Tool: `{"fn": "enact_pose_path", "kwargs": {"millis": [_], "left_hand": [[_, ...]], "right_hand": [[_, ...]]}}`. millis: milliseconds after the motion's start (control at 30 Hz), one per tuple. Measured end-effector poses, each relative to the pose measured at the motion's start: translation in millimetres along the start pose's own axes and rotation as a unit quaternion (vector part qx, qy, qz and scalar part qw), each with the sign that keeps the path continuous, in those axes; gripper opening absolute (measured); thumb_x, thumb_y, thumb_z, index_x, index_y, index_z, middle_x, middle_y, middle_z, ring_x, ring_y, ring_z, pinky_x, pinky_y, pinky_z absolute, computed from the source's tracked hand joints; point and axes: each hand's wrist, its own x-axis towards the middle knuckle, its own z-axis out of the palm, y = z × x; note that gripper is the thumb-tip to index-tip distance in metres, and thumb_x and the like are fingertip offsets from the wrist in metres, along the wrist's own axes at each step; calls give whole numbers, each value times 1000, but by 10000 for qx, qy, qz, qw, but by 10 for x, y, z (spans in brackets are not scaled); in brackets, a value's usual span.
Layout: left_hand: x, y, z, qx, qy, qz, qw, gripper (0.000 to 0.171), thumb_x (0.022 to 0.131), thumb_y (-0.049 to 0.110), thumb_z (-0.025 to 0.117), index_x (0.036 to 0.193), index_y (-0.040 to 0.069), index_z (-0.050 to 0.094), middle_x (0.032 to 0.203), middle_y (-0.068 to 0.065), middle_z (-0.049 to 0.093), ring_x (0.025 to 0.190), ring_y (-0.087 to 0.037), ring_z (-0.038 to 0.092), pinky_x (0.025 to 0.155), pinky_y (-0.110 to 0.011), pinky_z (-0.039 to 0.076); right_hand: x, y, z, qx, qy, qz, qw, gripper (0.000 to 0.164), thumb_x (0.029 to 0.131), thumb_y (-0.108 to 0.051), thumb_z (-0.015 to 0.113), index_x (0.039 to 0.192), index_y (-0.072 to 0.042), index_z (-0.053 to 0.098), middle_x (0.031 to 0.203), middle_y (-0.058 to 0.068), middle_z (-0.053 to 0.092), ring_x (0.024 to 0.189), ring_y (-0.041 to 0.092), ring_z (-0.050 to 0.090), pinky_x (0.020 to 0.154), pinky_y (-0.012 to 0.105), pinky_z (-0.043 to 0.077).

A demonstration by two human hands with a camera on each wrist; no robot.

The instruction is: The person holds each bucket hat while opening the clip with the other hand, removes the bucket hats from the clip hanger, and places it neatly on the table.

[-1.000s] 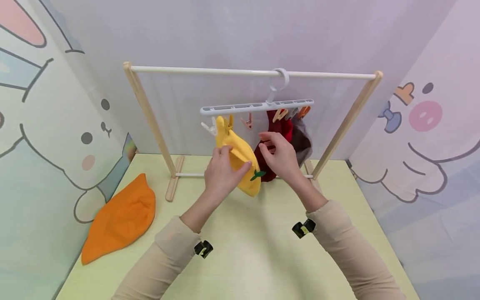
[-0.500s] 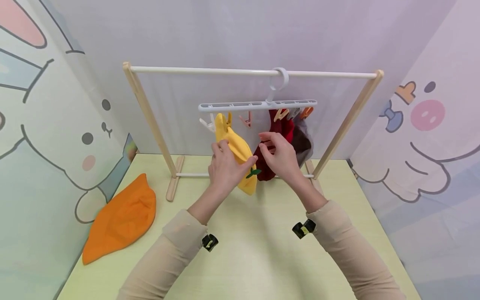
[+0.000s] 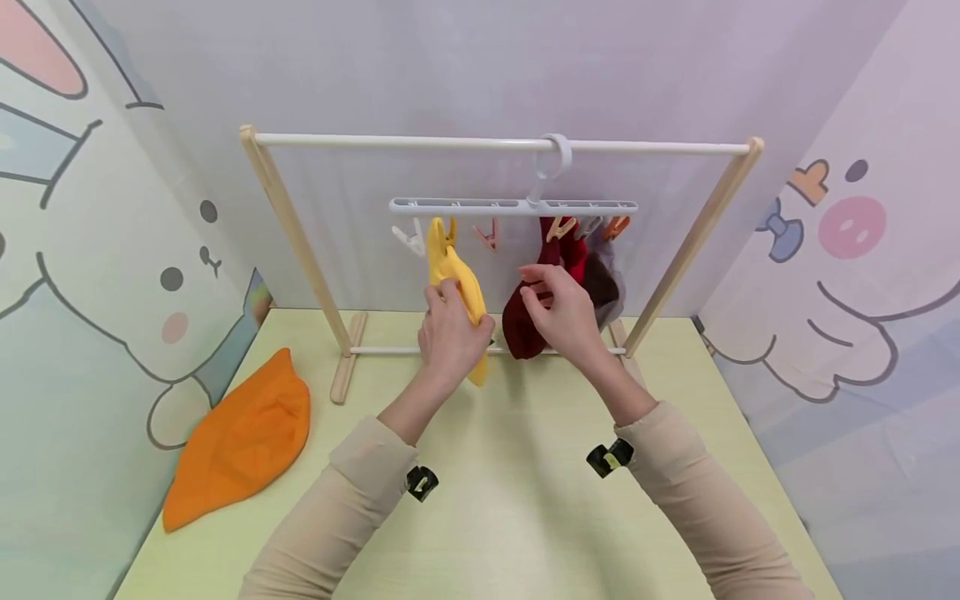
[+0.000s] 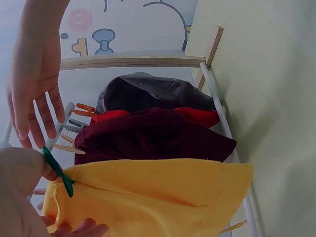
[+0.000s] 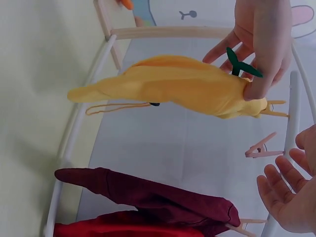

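A yellow bucket hat (image 3: pixel 468 290) with a green sprout (image 5: pixel 238 65) hangs by a yellow clip (image 3: pixel 452 232) from the white clip hanger (image 3: pixel 468 207). My left hand (image 3: pixel 452 333) pinches this hat near its crown, thumb on one side and fingers on the other. The right hand (image 3: pixel 562 312) holds nothing; its loosely bent fingers are in front of a dark maroon hat (image 4: pixel 153 138), and the head view does not settle whether they touch it. In the right wrist view that hand (image 5: pixel 291 197) appears apart from both hats.
Beyond the maroon hat hang a red hat (image 4: pixel 197 117) and a grey one (image 4: pixel 153 91). A pink clip (image 3: pixel 487 235) and a white clip (image 3: pixel 408 237) hold nothing. The wooden rack (image 3: pixel 285 217) carries the hanger. An orange hat (image 3: pixel 247 442) lies on the table at left.
My left hand has turned the yellow hat more edge-on, and its lower end has swung left. The hanger bar has levelled and shifted slightly left. The right hand has hardly moved.
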Motion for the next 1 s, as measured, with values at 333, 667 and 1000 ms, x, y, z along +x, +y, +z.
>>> {"fn": "enact_pose_path", "kwargs": {"millis": [333, 667, 1000], "left_hand": [[14, -68, -23, -335, 62, 261, 9991, 46, 77, 10, 58, 120, 8, 44, 101, -11, 47, 66, -28, 53, 57, -40, 47], [33, -129, -23, -361, 159, 438, 9983, 43, 75, -1, 55, 117, 8, 50, 100, -11, 56, 73, -28, 58, 58, -41, 48], [70, -234, -83, -274, 178, 1011, 9943, 27, 79, 8, 59, 106, 7, 55, 87, -7, 60, 68, -24, 58, 54, -37, 47]], "right_hand": [[18, 4, 29, 41, -15, 18, 10000, 25, 88, -10, 57, 112, -7, 60, 107, 6, 61, 87, 15, 61, 76, 32, 52], [36, -1, 37, 104, -30, 52, 9999, 25, 88, -10, 57, 113, -7, 60, 107, 6, 62, 89, 16, 61, 77, 32, 52], [59, -14, 50, 81, -72, 42, 9999, 24, 88, -10, 56, 112, -7, 60, 107, 8, 61, 88, 17, 60, 77, 33, 52]]}}
